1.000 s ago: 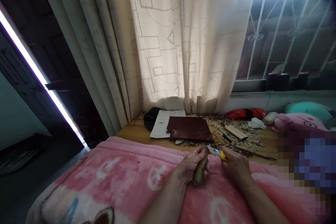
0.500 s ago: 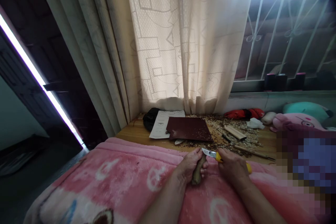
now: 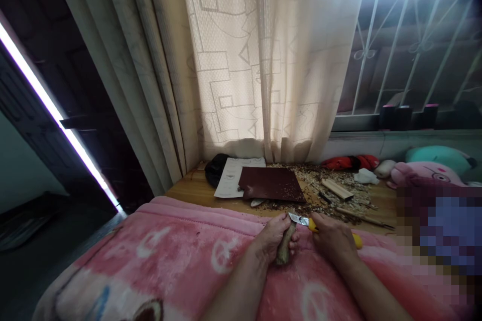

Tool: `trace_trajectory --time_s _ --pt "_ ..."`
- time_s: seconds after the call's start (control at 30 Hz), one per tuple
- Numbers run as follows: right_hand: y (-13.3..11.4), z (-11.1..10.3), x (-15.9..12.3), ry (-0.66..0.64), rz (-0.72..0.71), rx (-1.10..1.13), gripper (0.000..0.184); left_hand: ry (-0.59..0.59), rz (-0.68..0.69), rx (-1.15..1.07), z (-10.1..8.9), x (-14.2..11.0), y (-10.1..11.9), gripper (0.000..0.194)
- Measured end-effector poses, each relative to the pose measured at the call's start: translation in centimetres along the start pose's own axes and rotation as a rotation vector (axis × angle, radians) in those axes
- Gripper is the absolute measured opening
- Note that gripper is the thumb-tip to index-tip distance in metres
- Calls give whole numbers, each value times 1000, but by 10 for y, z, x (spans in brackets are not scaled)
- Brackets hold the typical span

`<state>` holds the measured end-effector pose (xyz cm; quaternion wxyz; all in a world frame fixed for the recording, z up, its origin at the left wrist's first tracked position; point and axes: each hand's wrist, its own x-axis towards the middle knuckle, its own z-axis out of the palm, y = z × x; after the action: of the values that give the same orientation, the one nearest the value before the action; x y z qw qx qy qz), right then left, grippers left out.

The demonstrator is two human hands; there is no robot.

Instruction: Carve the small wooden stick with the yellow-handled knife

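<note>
A pale curtain (image 3: 233,60) hangs in the upper middle of the frame, and window bars (image 3: 371,35) show at the upper right. Under them is a wooden counter (image 3: 188,189), with lots of little wood chips (image 3: 312,173) on its right part. A pink blanket (image 3: 181,251) fills the bottom of the frame.

My left hand (image 3: 274,235) is low in the middle of the frame. Its grip is curled around a short brown stick (image 3: 284,248), which leans a bit, with its fat end pointing down over the blanket. My right hand (image 3: 334,238) is just to the right, and its grip is closed around a yellow knife (image 3: 313,224). The shiny blade (image 3: 299,219) points left, by the top of the stick and my left thumb. I can't tell if it touches the wood.

Past my hands, a dark red board (image 3: 271,184) lies partly over a white paper (image 3: 225,180). A pale wood block (image 3: 338,189) sits to the right, among the chips.
</note>
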<state>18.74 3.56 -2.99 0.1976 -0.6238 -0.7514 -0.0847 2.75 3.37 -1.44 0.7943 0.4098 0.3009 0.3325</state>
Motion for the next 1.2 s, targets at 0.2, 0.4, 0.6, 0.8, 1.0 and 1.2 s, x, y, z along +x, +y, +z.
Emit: trace_trajectory --time_s 0.2,0.4,0.6,0.8,1.0,1.2 --pt "-1 -1 0 -39 14 -12 12 17 -16 24 0 -1 0 25" --pt "-3 -2 0 -89 12 -27 16 71 -28 62 -2 -1 -1 26" --pt "-5 -1 0 -105 20 -37 14 86 -80 51 -3 0 0 24" --pt "2 2 2 -102 77 -53 13 46 -72 -2 -6 -4 0 23" --pt "11 2 5 -124 183 -47 12 54 -117 9 -7 -7 4 28" --pt "10 5 3 -43 131 -22 9 112 -105 -15 -11 -2 -2 27"
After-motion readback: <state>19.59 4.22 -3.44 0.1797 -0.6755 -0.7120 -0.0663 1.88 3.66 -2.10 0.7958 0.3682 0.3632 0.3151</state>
